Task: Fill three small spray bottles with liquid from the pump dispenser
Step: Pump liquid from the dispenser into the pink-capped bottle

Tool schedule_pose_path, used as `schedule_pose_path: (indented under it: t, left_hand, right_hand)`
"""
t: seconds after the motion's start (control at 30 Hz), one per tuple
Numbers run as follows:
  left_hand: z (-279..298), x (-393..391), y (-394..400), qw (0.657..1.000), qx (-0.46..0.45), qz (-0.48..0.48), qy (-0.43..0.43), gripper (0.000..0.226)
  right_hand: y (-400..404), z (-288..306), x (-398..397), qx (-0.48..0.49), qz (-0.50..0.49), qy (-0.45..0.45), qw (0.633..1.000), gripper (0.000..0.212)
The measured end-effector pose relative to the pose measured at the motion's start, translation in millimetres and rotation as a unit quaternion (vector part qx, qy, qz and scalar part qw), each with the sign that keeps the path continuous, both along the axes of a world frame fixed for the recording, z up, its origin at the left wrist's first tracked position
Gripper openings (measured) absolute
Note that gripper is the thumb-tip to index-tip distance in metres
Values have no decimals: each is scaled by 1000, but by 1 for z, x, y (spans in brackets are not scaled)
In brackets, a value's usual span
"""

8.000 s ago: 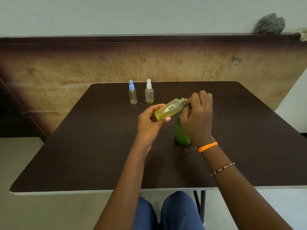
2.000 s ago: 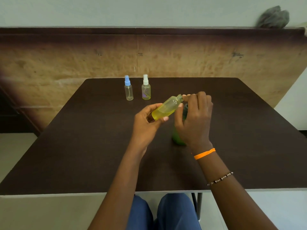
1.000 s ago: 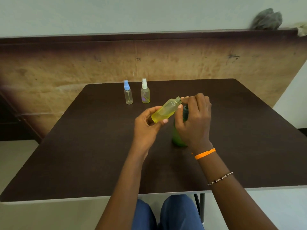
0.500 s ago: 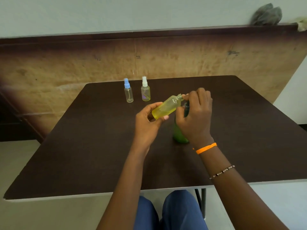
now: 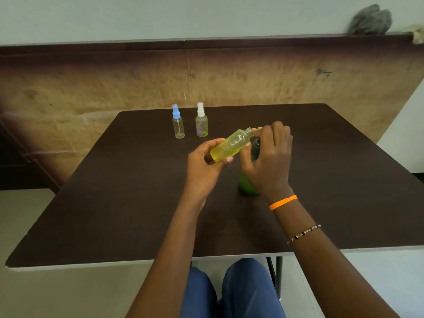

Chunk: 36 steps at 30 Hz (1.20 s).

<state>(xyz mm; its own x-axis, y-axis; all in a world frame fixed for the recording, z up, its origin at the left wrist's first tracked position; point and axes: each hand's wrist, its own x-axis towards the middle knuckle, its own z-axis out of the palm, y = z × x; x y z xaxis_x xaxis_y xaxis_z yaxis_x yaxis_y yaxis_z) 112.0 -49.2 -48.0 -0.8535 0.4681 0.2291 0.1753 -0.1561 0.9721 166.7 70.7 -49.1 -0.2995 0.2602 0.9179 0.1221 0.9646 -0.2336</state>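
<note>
While the left hand (image 5: 206, 166) grips the tilted yellow bottle (image 5: 231, 145), its open neck points up-right at the right hand (image 5: 268, 161), whose curled fingers cover the green dispenser (image 5: 246, 187).

Two spray bottles (image 5: 190, 121) side by side, far table (image 5: 114, 203) edge.

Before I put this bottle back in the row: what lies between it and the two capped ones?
Head view: only bare table between the held bottle and the blue-capped and white-capped bottles.
</note>
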Motion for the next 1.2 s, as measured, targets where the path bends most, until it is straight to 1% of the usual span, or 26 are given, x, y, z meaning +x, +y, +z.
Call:
schedule_pose_path:
  t: [0.1,0.2,0.37,0.57,0.83,1.07,1.2]
  left_hand:
    - [-4,0,-1,1000,-11,4,2,38]
    - [-6,1,-1,1000,-5,5,2,38]
    - [-2,1,0,1000,7,2,-6,37]
    - [-5,1,-1,1000,-3,6,0,39]
    - [-2,2,0,1000,1,6,-5,38]
    - [-5,0,-2,1000,-17,8,4,39]
    - [-2,-2,-4,1000,-19,3,2,39]
  right_hand:
    - [2,-9,-1,5,4,3,1000,15]
    - [2,-5,1,9,13,-5,1000,15]
    - [-4,8,5,-21,28,-10,999,19]
    - [0,-7,-2,-8,3,15,1000,16]
    - [0,12,-3,-21,20,10,1000,17]
    - [3,-9,-7,1,0,22,1000,12]
    - [3,-3,-5,-6,7,17,1000,14]
